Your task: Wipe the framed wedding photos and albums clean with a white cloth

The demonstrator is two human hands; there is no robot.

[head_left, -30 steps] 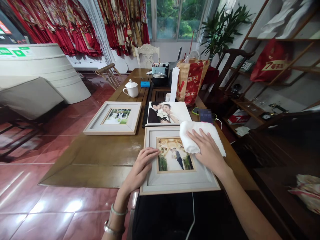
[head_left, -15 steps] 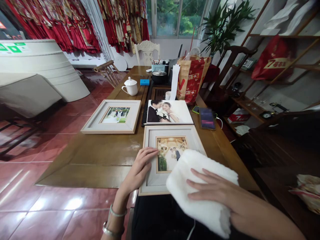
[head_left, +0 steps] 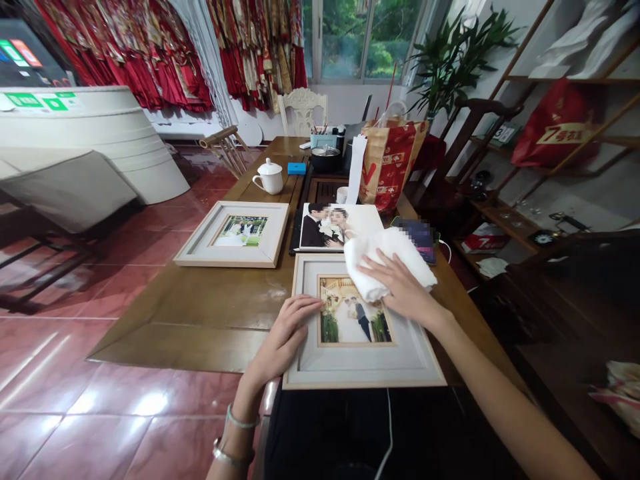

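A light wooden picture frame lies face up at the table's near edge, with a wedding photo inside a pale mount. My left hand rests over its left side, fingers stretched flat toward the photo. On the frame's upper right part, my right hand presses a folded white cloth, its fingers spread on top and its thumb hidden. The cloth covers that corner of the frame and overlaps a large couple photo print behind it.
Another framed photo lies to the left on the wooden table. Farther back stand a lidded white cup, a blue box, a black pot and a red-brown paper bag. A phone with a cable lies right.
My right hand has moved the white cloth up and away from me, from the frame's lower right to its upper right corner. My left hand stays on the frame's left side.
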